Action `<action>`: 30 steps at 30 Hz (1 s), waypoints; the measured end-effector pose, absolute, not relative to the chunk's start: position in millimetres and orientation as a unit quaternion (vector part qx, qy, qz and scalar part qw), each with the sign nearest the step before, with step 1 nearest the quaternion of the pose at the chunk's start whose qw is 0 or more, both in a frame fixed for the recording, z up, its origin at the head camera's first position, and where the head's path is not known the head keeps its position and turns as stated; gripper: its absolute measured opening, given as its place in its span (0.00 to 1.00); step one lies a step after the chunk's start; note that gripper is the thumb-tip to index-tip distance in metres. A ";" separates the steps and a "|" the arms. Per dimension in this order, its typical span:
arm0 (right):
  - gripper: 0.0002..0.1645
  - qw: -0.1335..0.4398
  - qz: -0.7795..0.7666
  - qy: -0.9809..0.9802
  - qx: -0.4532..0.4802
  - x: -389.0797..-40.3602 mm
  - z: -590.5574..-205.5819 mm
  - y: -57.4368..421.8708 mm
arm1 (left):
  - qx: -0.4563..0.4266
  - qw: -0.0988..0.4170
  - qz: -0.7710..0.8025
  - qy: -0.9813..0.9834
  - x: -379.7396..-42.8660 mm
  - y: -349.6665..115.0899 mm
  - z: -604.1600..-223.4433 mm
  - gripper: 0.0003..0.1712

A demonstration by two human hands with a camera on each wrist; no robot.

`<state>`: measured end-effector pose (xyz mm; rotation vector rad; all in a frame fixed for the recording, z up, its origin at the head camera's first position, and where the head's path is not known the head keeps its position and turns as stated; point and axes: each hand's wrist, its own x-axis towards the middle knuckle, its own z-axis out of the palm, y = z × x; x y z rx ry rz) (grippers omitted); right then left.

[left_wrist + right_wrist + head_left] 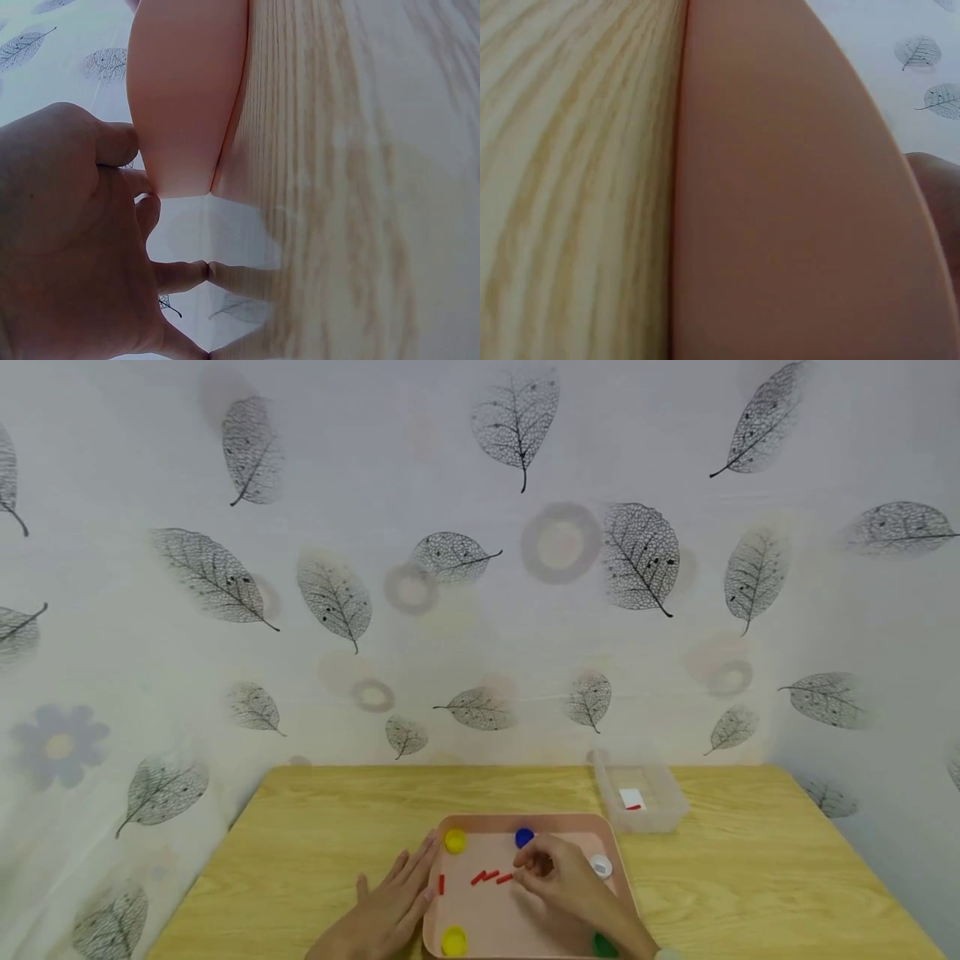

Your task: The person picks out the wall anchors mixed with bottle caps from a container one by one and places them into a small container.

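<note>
My left hand (pixel 386 906) lies along the left side of a pink tray (pixel 480 917), with its fingers extended. In the left wrist view, its fingers (pixel 116 142) touch the tray's outer wall and others reach down to the table. Over the middle of the tray is my right hand (pixel 566 881), thumb and fingers bent toward each other. Its fingertips are right at the end of a red stick (pixel 505 878); whether they pinch anything I cannot tell. Left of that stick lie two more red sticks (pixel 478 877), slanted. Another red stick (pixel 442 884) stands lengthwise near the left wall.
Yellow round pieces (pixel 454 841) sit in the tray's left corners. A blue piece (pixel 524 837) is at the far side, a white one (pixel 601 866) at the right, and a green one (pixel 604 945), partly covered, at the near right. Behind stands a clear bin (pixel 660 817) holding a white item.
</note>
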<state>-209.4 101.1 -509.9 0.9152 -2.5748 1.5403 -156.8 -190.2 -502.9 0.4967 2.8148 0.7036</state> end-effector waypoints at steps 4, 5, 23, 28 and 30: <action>0.04 -0.011 0.487 -0.821 0.297 -211.5 -514.5 100.2 | 0.162 0.107 0.241 0.951 -157.5 -188.6 -502.1 0.33; 0.04 -0.015 0.483 -0.823 0.298 -211.8 -515.9 99.7 | 0.163 0.106 0.242 0.951 -157.5 -188.5 -502.1 0.33; 0.06 0.002 0.434 -0.851 0.297 -213.9 -527.1 92.3 | 0.154 0.119 0.236 0.952 -160.0 -188.8 -500.7 0.34; 0.05 0.005 0.420 -0.856 0.302 -214.8 -527.9 91.2 | 0.162 0.104 0.239 0.952 -159.5 -189.0 -502.8 0.34; 0.05 0.005 0.415 -0.858 0.303 -214.8 -528.5 90.5 | 0.159 0.110 0.238 0.952 -160.2 -189.2 -503.3 0.34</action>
